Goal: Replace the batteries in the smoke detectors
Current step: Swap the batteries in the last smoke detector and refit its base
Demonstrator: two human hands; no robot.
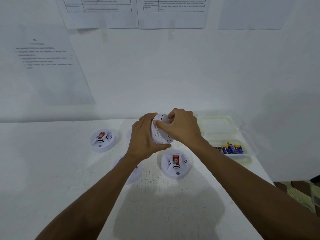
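Presently my left hand (pixel 143 135) cups the smoke detector (pixel 160 134) by its rim, held on edge above the table (pixel 69 170); my right hand (pixel 183 127) pinches its upper edge near twelve o'clock. Judged light, rigid, slick plastic — best gripped at the rim, clips possibly brittle. Batteries (pixel 230 148) lie at three o'clock.

1. White-painted tabletop (pixel 57 179), scuffed and grainy, set against a plain white wall (pixel 173 75).
2. High on that wall: a white printed sheet with a ruled table (pixel 100 14), and a second tabled sheet (pixel 173 14) just beside it.
3. Further right, a blank white sheet (pixel 251 14).
4. On the left, a white sheet of printed text lines (pixel 46 66), seen at a slant and too blurred to read.
5. Near the table's right edge, a clear shallow plastic tray (pixel 223 135), with another clear tray (pixel 218 122) just behind it.
6. Lower right, past the table edge, a brown-and-pale striped woven surface (pixel 297 191).
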